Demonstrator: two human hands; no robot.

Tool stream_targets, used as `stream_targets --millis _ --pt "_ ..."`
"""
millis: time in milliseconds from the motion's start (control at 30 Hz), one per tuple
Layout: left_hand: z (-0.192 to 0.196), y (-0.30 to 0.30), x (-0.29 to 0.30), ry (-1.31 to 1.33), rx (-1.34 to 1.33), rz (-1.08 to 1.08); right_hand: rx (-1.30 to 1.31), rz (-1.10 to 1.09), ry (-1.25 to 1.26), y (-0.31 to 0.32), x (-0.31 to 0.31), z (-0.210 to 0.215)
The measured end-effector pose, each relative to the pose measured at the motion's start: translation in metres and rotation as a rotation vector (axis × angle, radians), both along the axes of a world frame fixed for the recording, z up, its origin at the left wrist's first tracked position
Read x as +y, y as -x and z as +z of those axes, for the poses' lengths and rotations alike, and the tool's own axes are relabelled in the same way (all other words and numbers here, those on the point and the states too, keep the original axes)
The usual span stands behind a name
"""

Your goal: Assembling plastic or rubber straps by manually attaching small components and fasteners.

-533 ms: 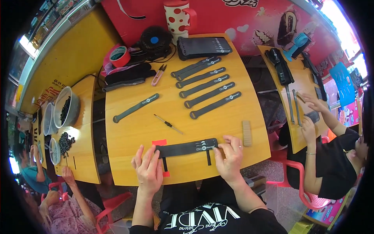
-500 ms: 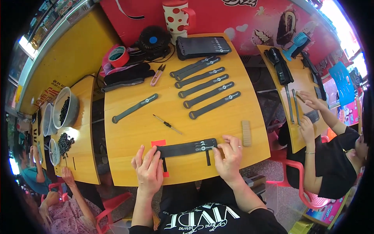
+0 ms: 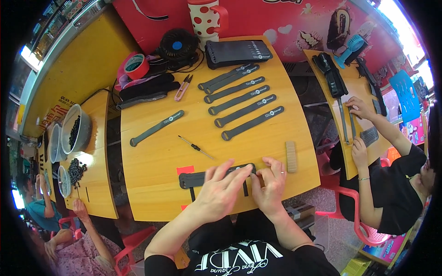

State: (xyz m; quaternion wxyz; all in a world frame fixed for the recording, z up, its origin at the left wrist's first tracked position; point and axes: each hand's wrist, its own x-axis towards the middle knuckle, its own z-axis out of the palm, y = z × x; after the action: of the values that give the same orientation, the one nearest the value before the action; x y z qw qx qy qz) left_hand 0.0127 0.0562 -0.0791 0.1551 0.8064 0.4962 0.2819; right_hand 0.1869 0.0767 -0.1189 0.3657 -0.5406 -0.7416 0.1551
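Yellow tabletop (image 3: 152, 175) is carrying a dark strap (image 3: 193, 179) near its front edge, long axis running left to right. Both hands are pressing on its right half: left hand (image 3: 221, 191) lying flat across it, right hand (image 3: 271, 181) pinching its end, fingers together.

Worn on head, looking steeply down, fairly near, over yellow wooden tabletop (image 3: 161, 161); only one view; rim bent, perhaps unreliable.
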Motion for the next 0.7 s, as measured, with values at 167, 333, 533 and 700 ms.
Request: stream_targets --millis 167,333,533,700 --pt "-0.009 -0.013 0.020 0.095 -0.029 -0.145 0.054 0.007 0.001 -0.004 0.003 0.003" --pt "-0.023 -0.018 0.020 0.058 -0.013 -0.071 0.068 0.013 -0.006 -0.008 0.005 0.001" --pt "-0.038 -0.015 0.023 -0.032 -0.027 -0.029 0.029 -0.007 -0.004 -0.003 0.008 0.000" --pt "-0.036 -0.016 0.020 -0.071 0.028 -0.021 -0.012 0.002 -0.022 0.002 0.009 0.002"
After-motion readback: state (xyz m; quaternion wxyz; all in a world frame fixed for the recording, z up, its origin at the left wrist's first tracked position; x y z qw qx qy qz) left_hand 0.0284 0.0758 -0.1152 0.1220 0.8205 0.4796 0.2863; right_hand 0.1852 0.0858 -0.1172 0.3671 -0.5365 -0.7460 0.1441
